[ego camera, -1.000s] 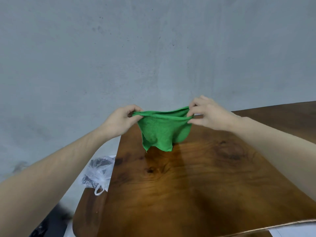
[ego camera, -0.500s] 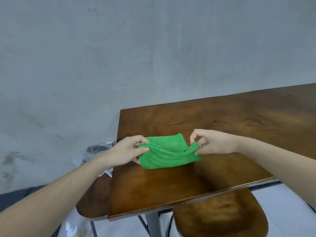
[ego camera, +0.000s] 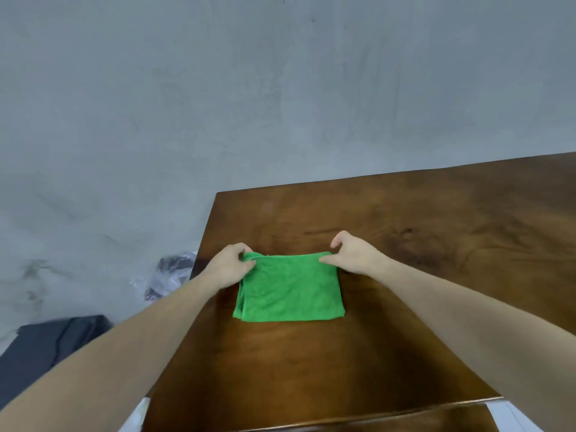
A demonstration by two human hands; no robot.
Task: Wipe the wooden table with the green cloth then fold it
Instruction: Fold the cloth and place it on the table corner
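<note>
You've got the green cloth (ego camera: 291, 288) flat on the wooden table (ego camera: 436, 244) near its left edge, left hand (ego camera: 232, 266) and right hand (ego camera: 352, 255) each pinching a far corner, likely to square the fold. Bare wood right and far gives room; left edge is close.

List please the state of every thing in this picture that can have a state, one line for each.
Green cloth: folded into a flat rectangle, lying on the table.
Brown wooden table: carries the cloth; no spill visible.
Left hand: pinches the cloth's far left corner.
Right hand: pinches the cloth's far right corner.
Clear plastic bag: crumpled, beside the table's left edge, dark contents.
</note>
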